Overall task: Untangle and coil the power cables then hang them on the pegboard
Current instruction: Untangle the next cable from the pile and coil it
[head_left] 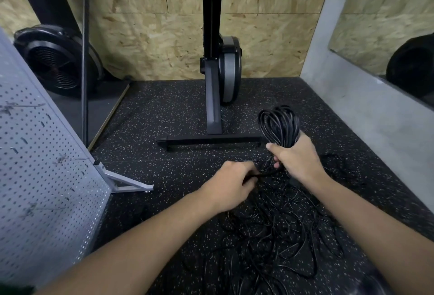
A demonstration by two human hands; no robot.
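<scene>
My right hand [297, 160] grips a bundle of black cable loops [279, 125] that stands up above the fist. My left hand [231, 185] pinches a black strand that runs across to the right hand. Below both hands a tangled pile of black power cable [281, 231] spreads over the speckled black floor. The grey pegboard [42, 189] leans at the left on a metal foot, with several small hooks on its face.
A black exercise machine [218, 87] stands straight ahead, its T-shaped base [209, 140] just beyond my hands. A round black fan [56, 59] sits back left behind a thin pole. A grey wall with a mirror [385, 43] runs along the right.
</scene>
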